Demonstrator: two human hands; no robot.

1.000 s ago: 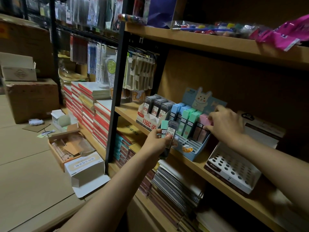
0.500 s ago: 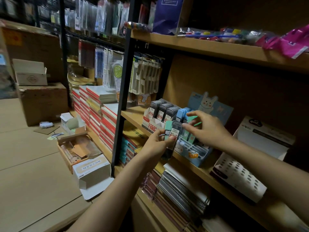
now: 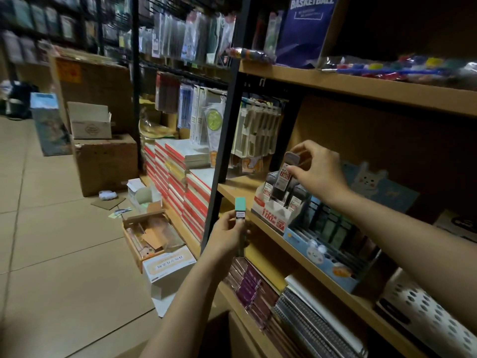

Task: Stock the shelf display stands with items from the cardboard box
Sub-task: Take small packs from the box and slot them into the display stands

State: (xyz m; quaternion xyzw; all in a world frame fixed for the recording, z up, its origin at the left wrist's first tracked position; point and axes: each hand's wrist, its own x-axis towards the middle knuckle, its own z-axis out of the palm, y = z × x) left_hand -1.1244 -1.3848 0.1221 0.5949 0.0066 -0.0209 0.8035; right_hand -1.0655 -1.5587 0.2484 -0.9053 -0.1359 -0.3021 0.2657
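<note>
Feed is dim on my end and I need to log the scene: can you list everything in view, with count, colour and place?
grey case: one, dark grey with a red-white label, held above the white stand
green case: one, mint cap, dark body, in front of the shelf edge
white stand: one, white and red, on the middle shelf, holding several grey cases
blue stand: one, light blue with a rabbit, right of the white stand, holding dim cases I cannot count
dotted box: one, white, far right of the shelf
notebooks: a stack, on the shelf below
red books: stacks, red and white, left of the black post
cardboard boxes: several, brown, on the floor
left hand: grip on the green case
right hand: grip on the grey case
</note>
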